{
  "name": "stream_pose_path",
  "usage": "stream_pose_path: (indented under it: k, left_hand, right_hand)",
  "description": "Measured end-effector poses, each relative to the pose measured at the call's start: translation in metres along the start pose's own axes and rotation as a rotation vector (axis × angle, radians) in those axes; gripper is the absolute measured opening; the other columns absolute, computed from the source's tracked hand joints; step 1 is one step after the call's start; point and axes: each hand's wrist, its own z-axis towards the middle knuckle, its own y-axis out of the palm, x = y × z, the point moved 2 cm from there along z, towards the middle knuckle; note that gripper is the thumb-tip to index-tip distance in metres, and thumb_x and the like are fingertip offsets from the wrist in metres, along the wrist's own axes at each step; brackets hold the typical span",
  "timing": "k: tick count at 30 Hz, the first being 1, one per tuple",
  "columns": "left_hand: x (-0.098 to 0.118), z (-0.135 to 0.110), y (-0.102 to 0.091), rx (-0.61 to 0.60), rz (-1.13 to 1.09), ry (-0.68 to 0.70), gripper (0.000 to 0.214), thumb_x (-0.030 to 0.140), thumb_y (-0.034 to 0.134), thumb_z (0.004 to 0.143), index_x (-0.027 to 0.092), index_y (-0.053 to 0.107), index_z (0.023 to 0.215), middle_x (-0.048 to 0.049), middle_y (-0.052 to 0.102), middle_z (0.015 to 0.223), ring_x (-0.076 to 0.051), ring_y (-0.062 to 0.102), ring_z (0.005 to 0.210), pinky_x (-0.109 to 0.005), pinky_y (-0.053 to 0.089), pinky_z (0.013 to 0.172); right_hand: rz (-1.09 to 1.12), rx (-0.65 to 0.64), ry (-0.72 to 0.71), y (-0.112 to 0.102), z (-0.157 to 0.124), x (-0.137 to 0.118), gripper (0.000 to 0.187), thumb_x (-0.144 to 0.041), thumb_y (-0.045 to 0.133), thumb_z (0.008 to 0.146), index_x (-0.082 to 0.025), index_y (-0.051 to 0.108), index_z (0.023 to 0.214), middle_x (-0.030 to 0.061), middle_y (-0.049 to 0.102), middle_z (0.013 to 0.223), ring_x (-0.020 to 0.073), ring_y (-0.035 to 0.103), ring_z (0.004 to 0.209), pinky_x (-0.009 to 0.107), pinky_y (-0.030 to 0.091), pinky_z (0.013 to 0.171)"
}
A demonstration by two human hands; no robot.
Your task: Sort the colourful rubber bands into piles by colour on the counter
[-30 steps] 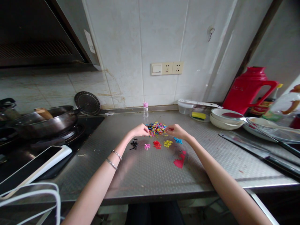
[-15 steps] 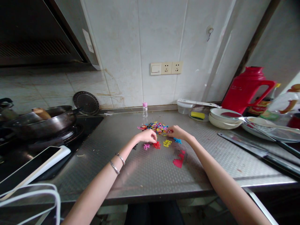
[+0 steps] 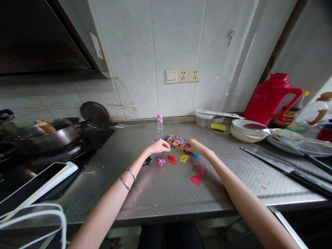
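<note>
A heap of small mixed-colour rubber bands [image 3: 173,141] lies on the steel counter [image 3: 160,186]. In front of it sit small sorted clusters: black [image 3: 148,160], pink [image 3: 161,161], red [image 3: 172,159], yellow [image 3: 184,158] and blue [image 3: 196,156]. My left hand [image 3: 158,147] rests at the heap's left edge with its fingers pinched together; what they hold is too small to see. My right hand [image 3: 194,146] is at the heap's right edge, fingers also pinched. Two bracelets circle my left wrist.
A small clear bottle with a pink cap [image 3: 160,121] stands behind the heap. A wok [image 3: 44,136] sits on the stove at left, with a phone [image 3: 33,186] near it. Bowls and plates [image 3: 249,130], a red thermos [image 3: 272,98] and a long knife [image 3: 282,167] are at right.
My left hand went from the heap down to the red cluster, then came back up to the heap's left edge. My right hand stayed at the heap's right side.
</note>
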Motion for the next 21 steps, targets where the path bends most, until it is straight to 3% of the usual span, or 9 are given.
stream_pose_path:
  k: [5,12,21]
  left_hand:
    - [-0.010,0.008,0.003,0.145,0.119,-0.021,0.021,0.023,0.054,0.065,0.008,0.068,0.071,-0.0051,0.063,0.061,-0.011,0.051,0.055,-0.021,0.038,0.053]
    - [-0.013,0.011,0.013,0.216,0.315,-0.013,0.022,0.024,0.053,0.067,0.010,0.069,0.069,-0.0056,0.065,0.064,-0.013,0.053,0.059,-0.021,0.037,0.055]
    - [-0.014,0.011,0.014,0.235,0.307,0.012,0.022,0.022,0.051,0.067,0.011,0.069,0.072,-0.0060,0.067,0.068,-0.013,0.055,0.060,-0.021,0.038,0.057]
  right_hand:
    - [0.128,-0.030,0.006,-0.012,-0.004,-0.006,0.022,-0.020,0.047,0.062,-0.012,0.066,0.068,-0.0015,0.055,0.055,0.0084,0.044,0.053,0.018,0.031,0.048]
    - [0.301,-0.377,0.000,-0.021,-0.015,-0.018,0.020,-0.022,0.050,0.060,-0.014,0.067,0.067,-0.0022,0.055,0.052,0.0079,0.043,0.048,0.018,0.032,0.044]
    - [0.297,-0.360,-0.003,-0.024,-0.014,-0.019,0.027,-0.034,0.055,0.063,-0.013,0.067,0.073,-0.0007,0.058,0.057,0.0090,0.045,0.050,0.020,0.034,0.045]
